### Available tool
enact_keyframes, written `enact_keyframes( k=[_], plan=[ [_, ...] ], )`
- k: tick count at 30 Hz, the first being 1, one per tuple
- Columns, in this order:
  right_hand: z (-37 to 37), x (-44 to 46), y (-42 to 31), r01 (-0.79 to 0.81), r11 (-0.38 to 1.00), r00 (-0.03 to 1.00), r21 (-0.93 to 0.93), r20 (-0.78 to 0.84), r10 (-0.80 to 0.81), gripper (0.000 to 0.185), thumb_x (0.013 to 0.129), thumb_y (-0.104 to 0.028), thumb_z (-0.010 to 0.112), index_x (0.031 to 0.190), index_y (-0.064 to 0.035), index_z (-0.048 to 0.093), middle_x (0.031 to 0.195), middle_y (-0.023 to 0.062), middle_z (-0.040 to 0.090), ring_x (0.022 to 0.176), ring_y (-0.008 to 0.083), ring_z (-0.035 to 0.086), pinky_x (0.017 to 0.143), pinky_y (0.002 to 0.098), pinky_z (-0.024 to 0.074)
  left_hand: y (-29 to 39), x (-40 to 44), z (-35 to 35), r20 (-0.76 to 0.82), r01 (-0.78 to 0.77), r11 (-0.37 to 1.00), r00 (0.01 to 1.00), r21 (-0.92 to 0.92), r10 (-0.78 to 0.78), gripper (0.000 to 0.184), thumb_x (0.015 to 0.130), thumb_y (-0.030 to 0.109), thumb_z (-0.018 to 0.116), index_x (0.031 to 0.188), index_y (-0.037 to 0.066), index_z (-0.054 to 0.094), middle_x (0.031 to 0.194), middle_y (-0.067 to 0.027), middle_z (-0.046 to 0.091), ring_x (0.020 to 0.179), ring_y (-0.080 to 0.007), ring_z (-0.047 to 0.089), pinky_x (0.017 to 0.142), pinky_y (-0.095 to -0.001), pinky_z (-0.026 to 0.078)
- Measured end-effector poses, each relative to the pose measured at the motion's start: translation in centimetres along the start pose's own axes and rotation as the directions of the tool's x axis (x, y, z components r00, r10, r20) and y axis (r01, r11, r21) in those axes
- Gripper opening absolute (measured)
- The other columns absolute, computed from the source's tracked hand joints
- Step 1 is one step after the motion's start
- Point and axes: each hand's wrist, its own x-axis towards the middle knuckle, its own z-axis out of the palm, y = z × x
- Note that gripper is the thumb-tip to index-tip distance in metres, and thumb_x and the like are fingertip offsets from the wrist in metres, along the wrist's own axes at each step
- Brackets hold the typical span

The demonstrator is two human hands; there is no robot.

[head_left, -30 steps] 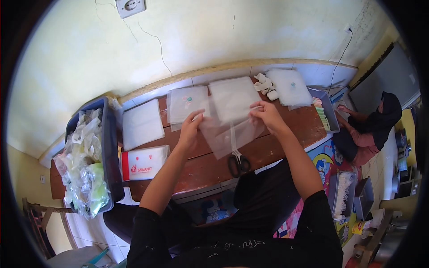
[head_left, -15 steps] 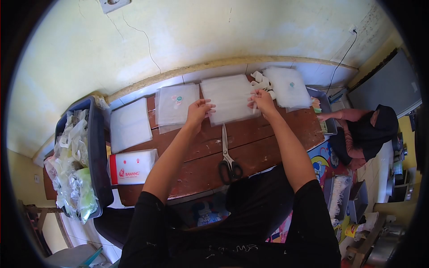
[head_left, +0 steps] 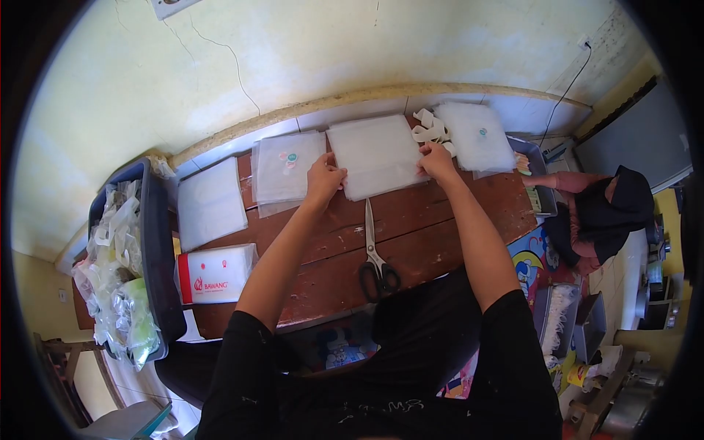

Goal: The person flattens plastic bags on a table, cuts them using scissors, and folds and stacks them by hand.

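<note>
A stack of clear plastic bags (head_left: 375,155) lies on the brown wooden table. My left hand (head_left: 325,178) is at its left edge, with the fingers curled in against the plastic. At the opposite edge, my right hand (head_left: 438,161) pinches the side of the same stack. How many sheets the fingers hold cannot be made out. Just below the stack lies a pair of scissors (head_left: 375,257), black handles towards me. White strips (head_left: 430,127) lie beyond my right hand. To the left is another bag stack (head_left: 282,165) with small round stickers on it.
More bag stacks lie at the left (head_left: 213,202) and right (head_left: 477,139). A red-and-white packet (head_left: 216,275) sits front left. A dark bin (head_left: 158,257) full of plastic stands at the left end. A co-worker (head_left: 605,213) sits at the right, one hand by a grey tray (head_left: 546,202).
Both my hands have closed in on the side edges of the middle stack; the fingers were more spread before. The view has shifted slightly. The scissors have stayed put.
</note>
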Motion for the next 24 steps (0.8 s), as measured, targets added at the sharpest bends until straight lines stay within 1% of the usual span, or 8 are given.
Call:
enact_keyframes(
  k=[6,10,12,13,15,18,22,24],
  plan=[
    [-0.4,0.0,0.1,-0.016,0.997,0.999,-0.073,-0.029,0.014,0.029,0.071,0.008,0.065,0.099,0.0048,0.060,0.083,0.0130,0.065,0.060,0.0221,0.067,0.051,0.0328,0.0564,-1.2,0.5,0.3,-0.092,-0.156,0.973,0.980,0.172,0.174,0.057,0.078,-0.005,0.068,0.132,-0.003,0.052,0.079,-0.0099,0.068,0.067,-0.0142,0.066,0.060,-0.0269,0.056],
    [-0.3,1.0,1.4,0.045,0.985,0.998,-0.170,-0.039,-0.052,0.027,0.069,0.005,0.067,0.096,0.0035,0.062,0.080,0.0128,0.066,0.060,0.0217,0.067,0.053,0.0333,0.0553,-1.9,0.8,0.3,-0.081,-0.158,0.962,0.980,0.222,0.180,0.053,0.077,-0.006,0.067,0.128,-0.002,0.055,0.079,-0.0101,0.069,0.068,-0.0141,0.066,0.061,-0.0269,0.057],
    [-0.1,1.5,1.9,0.159,0.930,0.975,-0.330,-0.093,-0.200,0.028,0.066,0.001,0.070,0.093,0.0013,0.065,0.079,0.0130,0.068,0.065,0.0224,0.068,0.059,0.0335,0.0546,-2.2,1.0,0.3,-0.081,-0.181,0.955,0.976,0.236,0.205,0.049,0.076,-0.006,0.066,0.125,-0.003,0.057,0.078,-0.0100,0.069,0.068,-0.0141,0.066,0.060,-0.0270,0.056],
    [-0.1,1.6,2.3,0.158,0.931,0.976,-0.329,-0.093,-0.198,0.028,0.066,0.001,0.070,0.093,0.0013,0.065,0.079,0.0130,0.068,0.065,0.0224,0.068,0.059,0.0335,0.0546,-2.3,1.0,0.2,-0.079,-0.180,0.955,0.976,0.237,0.204,0.049,0.076,-0.006,0.066,0.125,-0.003,0.057,0.078,-0.0100,0.069,0.068,-0.0141,0.066,0.060,-0.0270,0.056],
    [-0.2,1.2,1.7,0.164,0.905,0.967,-0.393,-0.118,-0.226,0.026,0.064,-0.002,0.071,0.090,-0.0005,0.067,0.081,0.0140,0.070,0.075,0.0256,0.069,0.068,0.0350,0.0542,-2.1,1.0,0.2,-0.082,-0.183,0.962,0.976,0.201,0.202,0.046,0.076,-0.006,0.067,0.121,-0.003,0.059,0.077,-0.0099,0.068,0.067,-0.0141,0.066,0.060,-0.0269,0.056],
    [-0.5,0.8,1.2,0.176,0.875,0.965,-0.451,-0.096,-0.244,0.025,0.064,-0.004,0.071,0.088,-0.0012,0.068,0.083,0.0150,0.070,0.083,0.0291,0.068,0.074,0.0369,0.0537,-1.9,1.0,0.3,-0.090,-0.179,0.962,0.975,0.208,0.201,0.044,0.077,-0.005,0.067,0.120,-0.003,0.059,0.077,-0.0099,0.068,0.067,-0.0140,0.066,0.059,-0.0269,0.056],
    [-0.6,0.6,1.2,0.181,0.887,0.965,-0.425,-0.096,-0.242,0.021,0.066,-0.005,0.069,0.087,-0.0014,0.068,0.084,0.0163,0.070,0.083,0.0313,0.068,0.076,0.0382,0.0533,-2.4,1.3,0.3,-0.093,-0.192,0.955,0.972,0.225,0.217,0.043,0.077,-0.005,0.068,0.119,-0.003,0.060,0.077,-0.0100,0.068,0.067,-0.0141,0.066,0.059,-0.0268,0.057],
    [-0.5,0.6,1.3,0.231,0.868,0.944,-0.439,-0.116,-0.310,0.018,0.069,-0.006,0.067,0.087,-0.0014,0.067,0.084,0.0169,0.069,0.082,0.0327,0.067,0.076,0.0388,0.0529,-2.2,1.1,0.4,-0.091,-0.182,0.957,0.974,0.225,0.206,0.043,0.077,-0.001,0.070,0.119,-0.003,0.060,0.078,-0.0100,0.068,0.067,-0.0145,0.066,0.060,-0.0276,0.056]
  ],
)
